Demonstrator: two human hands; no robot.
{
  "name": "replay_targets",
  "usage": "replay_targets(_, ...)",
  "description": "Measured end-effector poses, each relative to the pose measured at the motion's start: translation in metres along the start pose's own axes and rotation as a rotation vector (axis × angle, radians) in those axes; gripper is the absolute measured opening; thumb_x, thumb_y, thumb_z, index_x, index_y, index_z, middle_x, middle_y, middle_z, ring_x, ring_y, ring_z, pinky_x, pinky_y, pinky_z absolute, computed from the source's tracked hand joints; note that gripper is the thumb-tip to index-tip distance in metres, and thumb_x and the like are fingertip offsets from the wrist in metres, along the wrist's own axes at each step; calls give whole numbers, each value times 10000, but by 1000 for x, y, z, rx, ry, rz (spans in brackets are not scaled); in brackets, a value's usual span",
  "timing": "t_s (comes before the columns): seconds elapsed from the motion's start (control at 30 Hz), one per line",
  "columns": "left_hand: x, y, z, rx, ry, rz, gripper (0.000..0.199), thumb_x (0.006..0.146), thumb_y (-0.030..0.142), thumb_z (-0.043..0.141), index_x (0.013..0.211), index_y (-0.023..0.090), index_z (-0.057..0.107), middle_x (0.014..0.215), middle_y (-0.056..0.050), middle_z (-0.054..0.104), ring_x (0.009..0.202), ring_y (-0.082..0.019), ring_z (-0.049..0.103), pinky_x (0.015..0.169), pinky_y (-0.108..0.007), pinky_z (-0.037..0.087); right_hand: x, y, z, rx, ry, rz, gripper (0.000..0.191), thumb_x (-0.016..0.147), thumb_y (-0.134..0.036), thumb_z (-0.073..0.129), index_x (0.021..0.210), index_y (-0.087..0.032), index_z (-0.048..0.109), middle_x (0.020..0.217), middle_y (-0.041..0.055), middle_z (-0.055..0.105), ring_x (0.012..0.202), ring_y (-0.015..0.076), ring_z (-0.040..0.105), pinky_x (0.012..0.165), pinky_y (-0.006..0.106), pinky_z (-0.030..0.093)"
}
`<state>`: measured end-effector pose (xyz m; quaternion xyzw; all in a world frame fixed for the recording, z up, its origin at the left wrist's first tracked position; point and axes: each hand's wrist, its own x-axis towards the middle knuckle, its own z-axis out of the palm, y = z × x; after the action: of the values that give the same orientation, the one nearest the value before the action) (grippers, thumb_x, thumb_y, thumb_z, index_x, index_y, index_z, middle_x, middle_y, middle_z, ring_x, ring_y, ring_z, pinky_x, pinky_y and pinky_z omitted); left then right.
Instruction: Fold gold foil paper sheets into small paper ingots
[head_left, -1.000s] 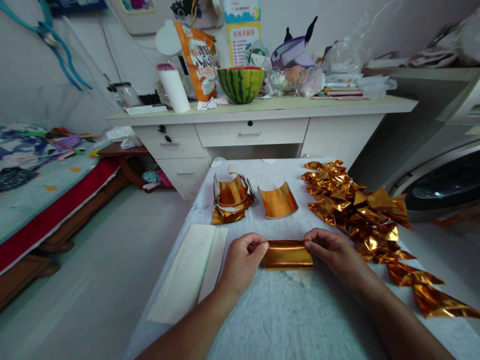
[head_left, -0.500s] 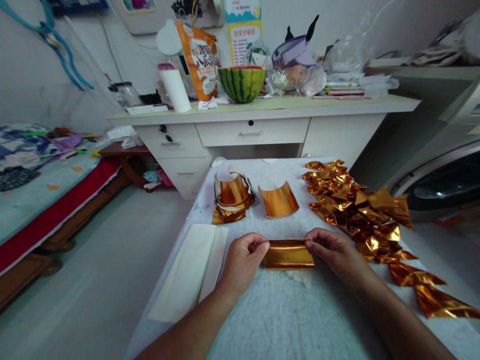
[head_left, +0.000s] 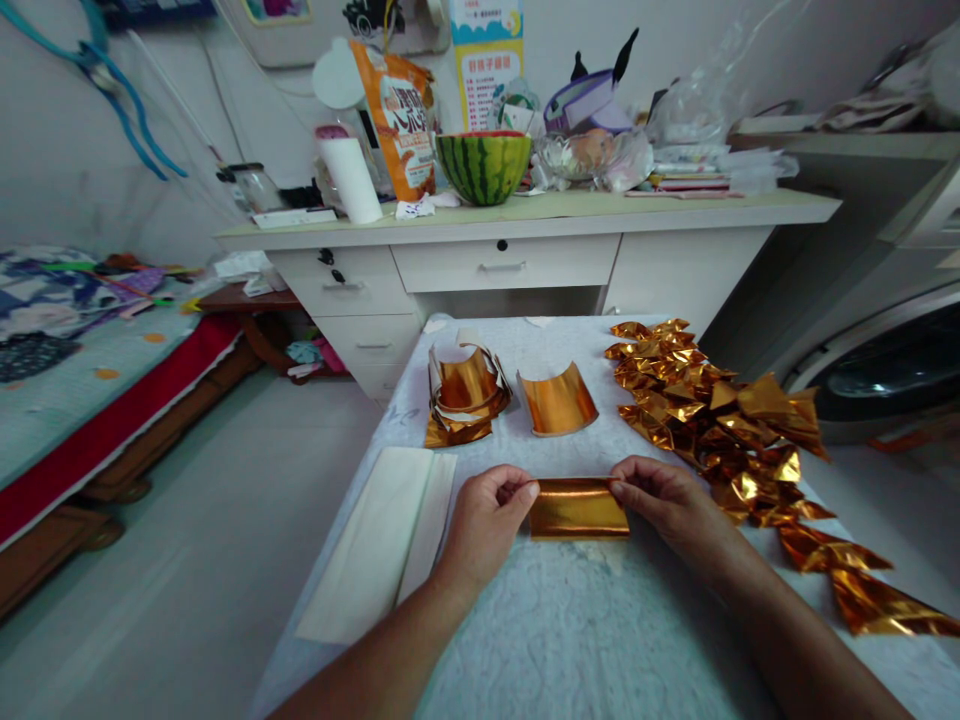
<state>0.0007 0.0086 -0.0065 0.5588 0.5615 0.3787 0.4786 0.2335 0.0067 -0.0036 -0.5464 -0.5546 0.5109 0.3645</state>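
A small sheet of gold foil paper (head_left: pixel 579 512) is stretched between my two hands, low over the table, its upper edge curled. My left hand (head_left: pixel 491 515) pinches its upper left corner between thumb and fingers. At the upper right corner, my right hand (head_left: pixel 660 500) pinches it the same way. Beyond the hands stands a curved gold sheet (head_left: pixel 559 402), and left of that a stack of curved gold sheets (head_left: pixel 466 390) with pale backs. Folded gold foil pieces (head_left: pixel 712 410), twisted at their middles, lie heaped along the table's right side.
White folded paper (head_left: pixel 367 550) lies at the left edge of the cloth-covered table (head_left: pixel 525 650). Behind is a white desk (head_left: pixel 502 235) bearing a cut watermelon (head_left: pixel 484 168) and an orange pouch (head_left: pixel 401 130). A bed (head_left: pixel 112 390) stands left, a washing machine (head_left: pixel 892 350) right.
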Motion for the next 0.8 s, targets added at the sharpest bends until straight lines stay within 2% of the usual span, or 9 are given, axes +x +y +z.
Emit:
replay_targets(0.4,1,-1,-1,25,-4,16,214,799,336,606,751,137,672,668,-9,612,638,-138,531,585,-222,396,1,1,0,50,-20,-1,400,737,-578,692,736,-192,586,670,-14,558,618,126,493,579,243,378)
replay_targets(0.8,0,-3,-1,35,-2,24,208,796,337,607,734,147,668,658,-5,617,626,-138,537,576,-218,396,-1,-2,0,-11,-1,-10,403,748,-592,662,728,-197,585,661,-1,585,611,135,511,568,250,396)
